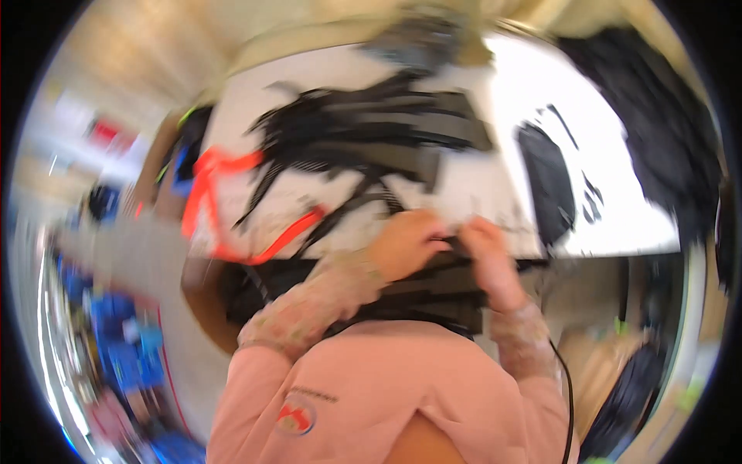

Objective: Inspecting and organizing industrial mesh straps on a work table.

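Observation:
At the near edge of the white tabletop, my left hand [403, 244] and my right hand [491, 257] are close together with fingers pinched. Between their fingertips is a small piece of black fabric [454, 246]; motion blur hides its exact shape. More dark fabric [433, 290] hangs below the table edge, across my lap. Just beyond my hands lies a loose pile of black fabric strips [363, 127], fanned out toward the left. A bright orange-red ribbon [202, 197] loops over the table's left corner, one end reaching toward the strips.
Right of the pile rests a flat black rounded piece [546, 182] with small black scraps [592, 203] beside it. A heap of black cloth [649, 116] covers the far right corner. At the back sits a greyish plastic bag [421, 39]. Blue bins [127, 344] stand on the floor at left.

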`<action>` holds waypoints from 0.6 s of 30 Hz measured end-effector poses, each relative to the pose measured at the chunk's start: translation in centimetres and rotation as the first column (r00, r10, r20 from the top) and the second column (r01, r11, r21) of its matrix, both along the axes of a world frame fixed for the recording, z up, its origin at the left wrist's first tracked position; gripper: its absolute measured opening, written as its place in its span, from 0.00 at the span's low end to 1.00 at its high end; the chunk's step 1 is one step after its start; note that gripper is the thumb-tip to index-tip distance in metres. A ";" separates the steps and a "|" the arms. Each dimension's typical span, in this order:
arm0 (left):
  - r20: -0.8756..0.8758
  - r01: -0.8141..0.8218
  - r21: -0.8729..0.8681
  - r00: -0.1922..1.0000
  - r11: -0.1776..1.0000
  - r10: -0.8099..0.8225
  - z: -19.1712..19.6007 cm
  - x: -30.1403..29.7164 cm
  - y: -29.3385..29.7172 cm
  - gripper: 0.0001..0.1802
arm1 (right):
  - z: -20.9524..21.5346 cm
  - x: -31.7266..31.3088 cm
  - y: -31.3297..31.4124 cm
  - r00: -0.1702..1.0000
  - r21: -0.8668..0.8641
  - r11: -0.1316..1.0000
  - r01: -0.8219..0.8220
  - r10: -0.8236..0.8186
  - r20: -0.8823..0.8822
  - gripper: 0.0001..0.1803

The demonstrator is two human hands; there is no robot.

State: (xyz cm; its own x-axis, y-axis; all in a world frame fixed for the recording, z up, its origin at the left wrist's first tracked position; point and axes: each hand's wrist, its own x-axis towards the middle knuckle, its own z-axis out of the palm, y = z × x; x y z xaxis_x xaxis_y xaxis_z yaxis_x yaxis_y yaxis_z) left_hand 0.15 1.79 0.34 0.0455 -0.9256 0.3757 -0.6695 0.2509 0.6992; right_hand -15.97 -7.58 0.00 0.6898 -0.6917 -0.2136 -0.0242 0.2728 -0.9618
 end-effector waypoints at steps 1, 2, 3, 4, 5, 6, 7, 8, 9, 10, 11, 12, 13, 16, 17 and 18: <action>-0.067 0.048 0.039 0.997 0.998 -0.046 1.5 -0.2 0.1 0.10 | 0.1 0.3 0.1 0.991 -0.114 0.989 -0.099 0.088 -0.096 0.10; -0.068 0.027 0.148 0.998 0.989 -0.017 1.9 -0.4 0.2 0.09 | -0.8 0.8 0.4 0.997 -0.283 0.956 -0.078 0.068 -0.046 0.11; -0.153 0.019 0.164 0.988 0.986 0.006 1.8 0.0 0.4 0.08 | -0.7 1.3 0.8 0.999 -0.312 0.949 -0.046 0.047 -0.004 0.11; -0.219 0.026 0.205 0.976 0.979 0.020 1.6 0.1 0.4 0.07 | -0.1 1.1 0.4 0.997 -0.368 0.929 -0.038 0.059 0.046 0.11; -0.269 0.014 0.251 0.962 0.968 0.055 1.7 0.3 0.6 0.07 | -0.6 1.2 0.3 0.987 -0.263 0.963 -0.057 0.094 0.130 0.11; -0.285 0.022 0.260 0.957 0.965 0.055 1.9 0.4 0.8 0.06 | -0.8 1.1 0.1 0.978 -0.229 0.968 -0.101 0.138 0.155 0.10; -0.302 0.022 0.269 0.951 0.963 0.063 2.0 0.2 0.8 0.06 | -0.8 0.5 -0.3 0.983 -0.232 0.972 -0.048 0.086 0.160 0.10; -0.294 0.056 0.268 0.955 0.962 0.026 2.1 0.2 0.7 0.06 | -0.9 0.2 -0.5 0.957 -0.128 0.983 -0.129 0.157 0.242 0.09; -0.267 0.041 0.236 0.963 0.971 0.024 2.2 0.1 0.4 0.06 | -1.1 -0.2 -0.8 0.917 -0.035 0.975 -0.220 0.219 0.332 0.07; -0.240 0.017 0.207 0.970 0.978 0.034 2.4 0.1 0.5 0.06 | -1.3 -0.3 -1.1 0.880 0.040 0.973 -0.228 0.188 0.436 0.08; -0.232 0.039 0.207 0.973 0.978 0.010 2.6 0.3 0.4 0.06 | -1.5 -0.6 -1.3 0.881 0.039 0.978 -0.205 0.167 0.443 0.08; -0.239 0.015 0.163 0.971 0.987 0.024 2.8 0.5 0.3 0.07 | -1.6 -0.9 -1.6 0.897 -0.043 0.980 -0.196 0.197 0.396 0.09; -0.248 -0.014 0.119 0.968 0.993 0.044 2.9 0.7 0.3 0.07 | -1.8 -1.3 -1.9 0.911 -0.122 0.973 -0.196 0.226 0.344 0.10; -0.179 -0.018 0.071 0.983 0.997 0.030 3.4 1.0 0.1 0.08 | -2.6 -1.8 -1.4 0.772 0.043 0.865 -0.500 0.422 0.475 0.13; -0.133 -0.019 0.054 0.991 0.998 0.026 3.7 1.0 0.0 0.08 | -2.5 -1.6 -0.8 0.704 0.091 0.801 -0.591 0.457 0.544 0.13; -0.137 -0.010 0.058 0.990 0.998 0.018 3.9 0.9 -0.1 0.08 | -2.6 -1.2 -0.4 0.707 0.106 0.826 -0.553 0.398 0.585 0.10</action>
